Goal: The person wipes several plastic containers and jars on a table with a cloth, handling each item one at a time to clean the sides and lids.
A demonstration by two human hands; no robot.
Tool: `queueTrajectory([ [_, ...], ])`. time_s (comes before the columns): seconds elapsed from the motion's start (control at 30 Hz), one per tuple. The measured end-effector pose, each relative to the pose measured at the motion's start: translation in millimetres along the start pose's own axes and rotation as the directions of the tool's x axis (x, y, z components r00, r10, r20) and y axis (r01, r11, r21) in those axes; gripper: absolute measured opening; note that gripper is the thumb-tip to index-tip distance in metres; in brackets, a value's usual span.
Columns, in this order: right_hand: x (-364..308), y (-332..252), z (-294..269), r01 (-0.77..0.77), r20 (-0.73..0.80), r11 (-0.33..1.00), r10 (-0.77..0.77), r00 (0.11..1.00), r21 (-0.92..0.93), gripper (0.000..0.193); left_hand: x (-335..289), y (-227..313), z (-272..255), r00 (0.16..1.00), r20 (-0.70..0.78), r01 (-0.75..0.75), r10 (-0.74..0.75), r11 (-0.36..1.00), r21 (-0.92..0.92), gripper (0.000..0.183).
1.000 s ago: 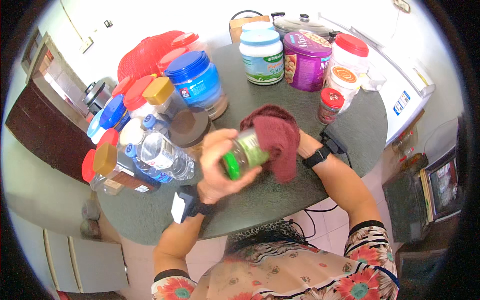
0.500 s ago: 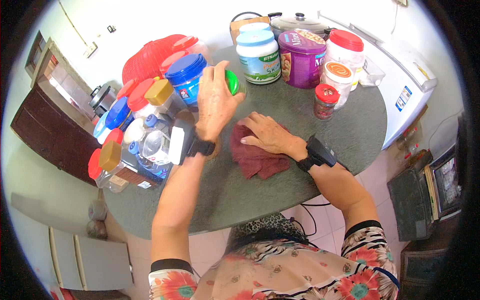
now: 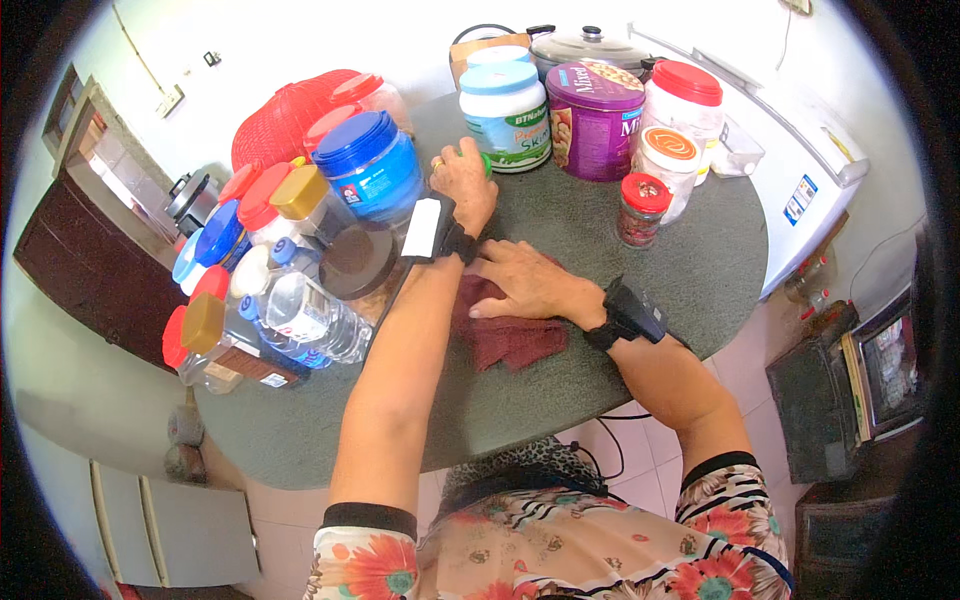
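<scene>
bright light bleaches the back wall (image 3: pixel 330 35), and lines bend toward black corners.

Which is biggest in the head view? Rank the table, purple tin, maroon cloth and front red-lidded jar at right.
Table
Purple tin and maroon cloth: unsure, as the right hand hides part of the cloth
Red-lidded jar

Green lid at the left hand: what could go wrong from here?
Three possible risks:
1. The left hand covers most of the green lid, so a knock against the nearby white tub with the pale blue lid could be hard to spot.
2. The left forearm passes close to the dark-lidded jar and clear bottle; a sideways swing might tip either.
3. The maroon cloth lies bunched under the right hand and might slip.
</scene>
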State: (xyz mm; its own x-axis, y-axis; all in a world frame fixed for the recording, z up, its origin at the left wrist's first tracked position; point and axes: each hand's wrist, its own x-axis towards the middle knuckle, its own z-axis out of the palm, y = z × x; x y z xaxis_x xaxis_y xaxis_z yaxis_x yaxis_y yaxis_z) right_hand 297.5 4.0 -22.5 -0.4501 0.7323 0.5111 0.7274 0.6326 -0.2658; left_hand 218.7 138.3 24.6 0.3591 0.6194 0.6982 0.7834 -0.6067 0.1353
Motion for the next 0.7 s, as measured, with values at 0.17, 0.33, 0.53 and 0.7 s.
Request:
queueTrajectory([
  [0.17, 0, -1, 2, -0.026, -0.005, 0.999, 0.026, 1.000, 0.019, 0.053, 15, -6, 23, 0.980, 0.075, 0.185, -0.186, 0.983, 0.020, 0.056],
  [0.33, -1, -1, 5, -0.021, -0.037, 0.999, 0.022, 0.999, 0.025, 0.051, 24, -25, 39, 0.992, 0.020, 0.123, -0.124, 0.991, 0.052, 0.052],
  [0.53, -1, 1, 6, -0.024, -0.040, 0.998, 0.026, 0.999, 0.050, 0.046, 28, -31, 51, 0.983, -0.158, -0.038, 0.097, 0.939, 0.341, 0.024],
  [0.7, -1, 1, 8, -0.005, -0.082, 1.000, 0.007, 0.997, 0.020, 0.044, 20, -24, 54, 0.920, -0.233, -0.259, 0.315, 0.935, 0.242, 0.018],
])
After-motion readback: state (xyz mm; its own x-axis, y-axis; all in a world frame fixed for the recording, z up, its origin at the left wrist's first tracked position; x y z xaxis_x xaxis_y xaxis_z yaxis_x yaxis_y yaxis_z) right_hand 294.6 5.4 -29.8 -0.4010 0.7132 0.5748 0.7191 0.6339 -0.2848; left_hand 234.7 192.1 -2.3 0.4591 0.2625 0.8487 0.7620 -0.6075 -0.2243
